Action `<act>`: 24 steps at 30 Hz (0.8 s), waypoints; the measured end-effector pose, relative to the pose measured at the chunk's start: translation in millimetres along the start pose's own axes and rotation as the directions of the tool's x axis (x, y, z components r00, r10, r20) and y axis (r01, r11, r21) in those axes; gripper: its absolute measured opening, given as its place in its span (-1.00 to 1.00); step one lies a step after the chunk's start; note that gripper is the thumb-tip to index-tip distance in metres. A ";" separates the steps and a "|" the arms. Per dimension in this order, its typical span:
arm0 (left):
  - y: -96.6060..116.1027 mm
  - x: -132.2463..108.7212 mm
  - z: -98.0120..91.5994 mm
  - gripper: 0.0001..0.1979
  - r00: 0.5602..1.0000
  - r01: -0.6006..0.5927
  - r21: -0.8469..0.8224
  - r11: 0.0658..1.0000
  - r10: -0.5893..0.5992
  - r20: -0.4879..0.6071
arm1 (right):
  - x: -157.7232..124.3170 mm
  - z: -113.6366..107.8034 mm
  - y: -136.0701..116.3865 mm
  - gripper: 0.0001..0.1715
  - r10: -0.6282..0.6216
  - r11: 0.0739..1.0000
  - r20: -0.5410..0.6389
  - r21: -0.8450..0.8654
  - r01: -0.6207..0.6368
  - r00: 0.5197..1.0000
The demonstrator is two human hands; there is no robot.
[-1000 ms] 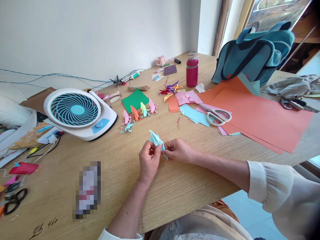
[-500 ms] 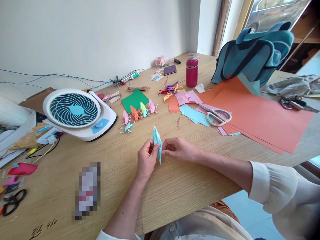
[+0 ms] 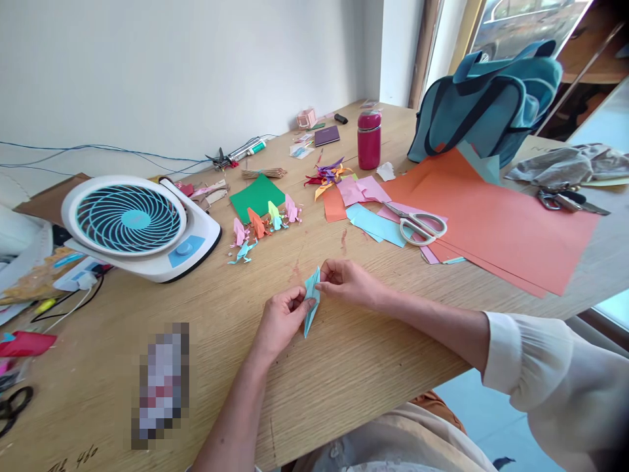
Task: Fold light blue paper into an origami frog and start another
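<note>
A light-blue folded paper [image 3: 311,313], long and narrow with pointed ends, is held above the wooden table [image 3: 363,347]. My left hand [image 3: 284,318] pinches its lower part between thumb and fingers. At its upper right edge my right hand [image 3: 348,282] is closed, thumb and forefinger gripping the paper. Beyond my hands stand several small folded paper figures in pink, orange [image 3: 256,223] and yellow-green, with a light-blue one [image 3: 242,252] lying in front of them.
At left stands a white fan [image 3: 135,226]. A green paper square [image 3: 257,196] lies behind the figures. Scissors [image 3: 423,227] rest on coloured paper, beside large orange sheets [image 3: 511,223]. Farther back are a magenta bottle [image 3: 369,141] and a teal bag [image 3: 484,108]. A blurred object [image 3: 162,387] lies front left.
The blue paper has tilted, its top now leaning right. My right hand has moved up along it and now grips its upper edge. The view has shifted slightly to the right.
</note>
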State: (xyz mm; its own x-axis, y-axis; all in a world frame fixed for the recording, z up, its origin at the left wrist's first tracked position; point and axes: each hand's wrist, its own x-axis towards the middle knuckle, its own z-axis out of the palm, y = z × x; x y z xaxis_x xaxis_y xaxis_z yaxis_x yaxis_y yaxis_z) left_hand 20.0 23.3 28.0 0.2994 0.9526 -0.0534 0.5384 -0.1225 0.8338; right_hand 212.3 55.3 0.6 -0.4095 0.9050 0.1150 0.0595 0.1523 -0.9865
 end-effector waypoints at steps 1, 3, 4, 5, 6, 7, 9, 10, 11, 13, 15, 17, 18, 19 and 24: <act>-0.4 -0.5 -2.6 -0.73 0.999 0.022 -0.017 1.000 -0.021 0.025 | -0.2 0.3 0.5 -0.78 -0.002 1.000 0.025 0.016 0.002 1.000; -1.2 -2.2 -8.9 -0.72 0.993 0.067 -0.036 0.997 -0.063 0.102 | -1.6 1.3 -0.2 -0.75 0.020 0.999 0.069 0.026 -0.022 0.997; -1.7 -3.2 -12.1 -0.72 0.985 0.087 -0.035 0.996 -0.081 0.152 | -2.7 2.0 -1.5 -0.74 0.040 0.999 0.084 0.016 -0.042 0.996; -2.5 -4.4 -15.2 -0.73 0.976 0.099 -0.029 0.995 -0.091 0.200 | -4.1 2.8 -3.5 -0.74 0.061 0.998 0.096 -0.005 -0.060 0.994; -3.5 -5.5 -17.6 -0.74 0.967 0.104 -0.018 0.994 -0.097 0.237 | -5.6 3.6 -6.0 -0.76 0.077 0.997 0.104 -0.034 -0.073 0.992; -4.7 -6.5 -19.3 -0.74 0.960 0.103 -0.002 0.995 -0.099 0.262 | -7.2 4.4 -8.8 -0.78 0.087 0.994 0.108 -0.070 -0.080 0.990; -6.9 -7.8 -19.7 -0.76 0.958 0.087 0.034 0.996 -0.093 0.270 | -10.1 5.6 -14.9 -0.83 0.095 0.987 0.102 -0.141 -0.080 0.990; -7.6 -8.1 -18.5 -0.77 0.962 0.073 0.053 0.996 -0.084 0.259 | -11.3 5.7 -17.6 -0.85 0.097 0.981 0.093 -0.176 -0.079 0.991; -7.7 -8.1 -16.5 -0.79 0.967 0.056 0.074 0.996 -0.073 0.243 | -12.3 5.4 -20.0 -0.85 0.099 0.974 0.083 -0.210 -0.080 0.992; -6.3 -7.8 -11.2 -0.83 0.979 0.015 0.134 0.991 -0.042 0.201 | -13.6 3.5 -23.5 -0.86 0.102 0.955 0.071 -0.288 -0.078 0.992; -3.1 -7.7 -5.3 -0.87 0.986 -0.017 0.219 0.976 -0.020 0.165 | -14.1 0.1 -25.3 -0.87 0.101 0.924 0.076 -0.377 -0.065 0.992; 0.4 -8.2 0.1 -0.90 0.991 -0.019 0.256 0.966 -0.016 0.135 | -13.6 -3.8 -25.5 -0.88 0.107 0.889 0.081 -0.453 -0.059 0.991; 1.9 -8.7 2.5 -0.95 0.993 -0.011 0.251 0.968 -0.019 0.116 | -13.0 -5.6 -25.1 -0.88 0.115 0.876 0.079 -0.479 -0.064 0.990; 3.0 -9.4 4.7 -0.99 0.996 0.000 0.237 0.972 -0.022 0.089 | -12.2 -7.2 -24.5 -0.88 0.127 0.867 0.074 -0.493 -0.074 0.989; 3.6 -15.4 13.1 -0.90 0.999 -0.016 0.226 0.974 0.027 -0.046 | -6.8 -12.2 -21.7 -0.80 0.205 0.881 0.051 -0.445 -0.161 0.977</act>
State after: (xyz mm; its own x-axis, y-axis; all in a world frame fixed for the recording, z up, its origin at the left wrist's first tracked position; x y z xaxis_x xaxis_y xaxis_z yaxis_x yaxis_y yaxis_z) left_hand 27.6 4.5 24.6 0.2773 0.9608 -0.0050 0.6973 -0.1976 0.6890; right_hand 225.0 50.6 22.6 -0.4346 0.8955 -0.0956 0.5236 0.1649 -0.8358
